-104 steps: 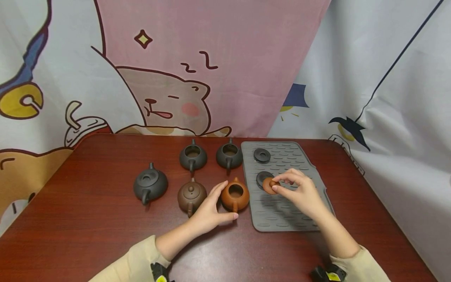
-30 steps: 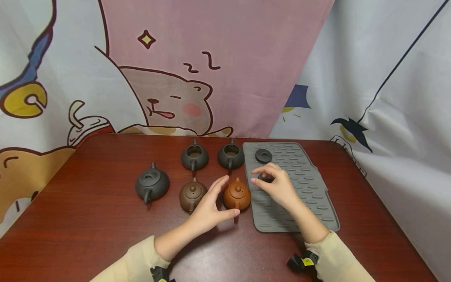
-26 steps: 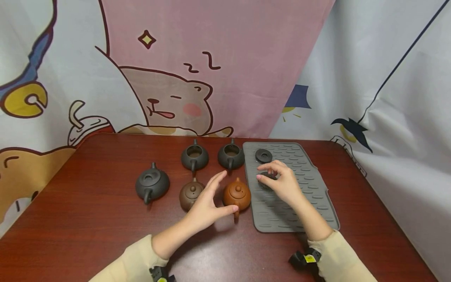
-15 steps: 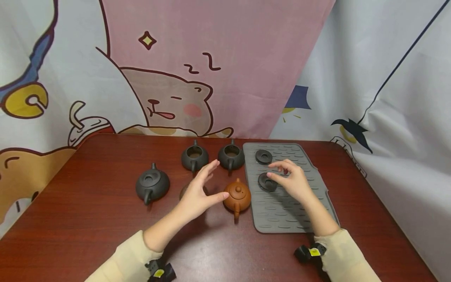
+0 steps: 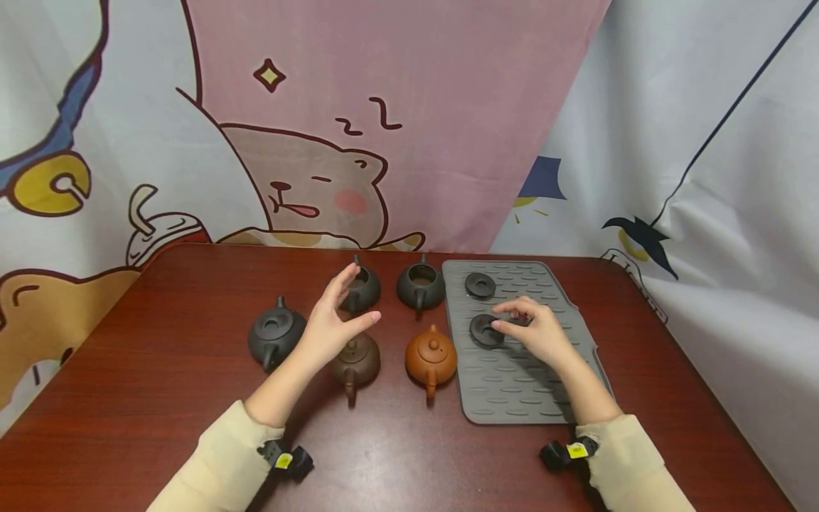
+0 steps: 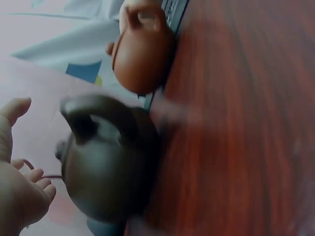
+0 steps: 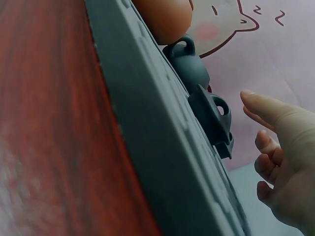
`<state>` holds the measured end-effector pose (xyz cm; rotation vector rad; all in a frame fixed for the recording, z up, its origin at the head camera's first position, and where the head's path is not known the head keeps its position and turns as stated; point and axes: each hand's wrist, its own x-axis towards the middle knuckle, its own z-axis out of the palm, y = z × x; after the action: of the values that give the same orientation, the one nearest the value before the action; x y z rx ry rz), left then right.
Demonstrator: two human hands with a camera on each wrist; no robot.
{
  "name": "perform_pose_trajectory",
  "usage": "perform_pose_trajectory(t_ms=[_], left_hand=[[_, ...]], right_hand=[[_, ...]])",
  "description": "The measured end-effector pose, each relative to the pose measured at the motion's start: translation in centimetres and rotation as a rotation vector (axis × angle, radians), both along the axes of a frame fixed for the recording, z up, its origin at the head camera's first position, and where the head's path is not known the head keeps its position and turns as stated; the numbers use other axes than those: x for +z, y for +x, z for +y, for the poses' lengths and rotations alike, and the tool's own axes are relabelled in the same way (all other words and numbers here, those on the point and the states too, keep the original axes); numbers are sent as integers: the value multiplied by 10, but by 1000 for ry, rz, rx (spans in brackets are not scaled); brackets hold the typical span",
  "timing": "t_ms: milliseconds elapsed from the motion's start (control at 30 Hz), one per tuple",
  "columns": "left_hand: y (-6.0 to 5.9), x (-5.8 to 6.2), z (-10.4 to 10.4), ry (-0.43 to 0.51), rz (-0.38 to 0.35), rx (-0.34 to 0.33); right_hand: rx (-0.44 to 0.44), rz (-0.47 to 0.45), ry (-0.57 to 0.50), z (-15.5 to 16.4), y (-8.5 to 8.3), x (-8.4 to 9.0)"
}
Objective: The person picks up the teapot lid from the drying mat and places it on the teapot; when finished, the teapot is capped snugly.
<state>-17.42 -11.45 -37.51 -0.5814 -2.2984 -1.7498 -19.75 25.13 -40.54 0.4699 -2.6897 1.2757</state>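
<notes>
1. Left hand (image 5: 328, 328) at eleven o'clock of the brown teapot (image 5: 360, 361), spread wide.
2. Right hand (image 5: 539, 333) at three o'clock of the near black lid (image 5: 483, 333), just apart; narrow thumb-to-forefinger gap.
3. On the gray mat (image 5: 505, 398), the near black lid, with orange teapot (image 5: 431, 359) at its eight o'clock.

In the head view, the left hand (image 5: 326, 334) hid part of the back-left teapot (image 5: 367, 290) and the upper left of the brown teapot (image 5: 360, 363); the right hand (image 5: 542, 334) covered the right edge of the front lid (image 5: 484, 333). The left wrist view blurred the brown teapot, and the right wrist view cropped the orange teapot (image 7: 167, 19). Print on the yellow labels (image 5: 577, 450) was too small to read.
</notes>
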Motion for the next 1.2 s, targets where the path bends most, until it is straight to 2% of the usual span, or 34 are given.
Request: perform_pose_trajectory(t_ms=[267,367,633,833,967,1067,1167,1200], left_hand=[[-16,-14,-9,11,-40,54],[-19,-17,-10,8,-68,82],[-29,-29,-11,9,-139,141],[-35,-42,-13,-17,-144,211],[-39,-48,-14,31,-187,225],[-40,-50,-14,76,-261,219],[-41,-52,-14,109,-295,214],[-38,-48,-13,112,-303,212]], right_hand=[[47,-29,-35,-13,16,19],[52,-45,-58,-15,18,18],[32,-21,-74,-18,17,13],[20,12,-74,-21,18,12],[18,27,-80,-20,17,10],[4,19,-91,-15,10,-1],[-3,19,-103,-8,3,-13],[-9,18,-104,-9,3,-12]])
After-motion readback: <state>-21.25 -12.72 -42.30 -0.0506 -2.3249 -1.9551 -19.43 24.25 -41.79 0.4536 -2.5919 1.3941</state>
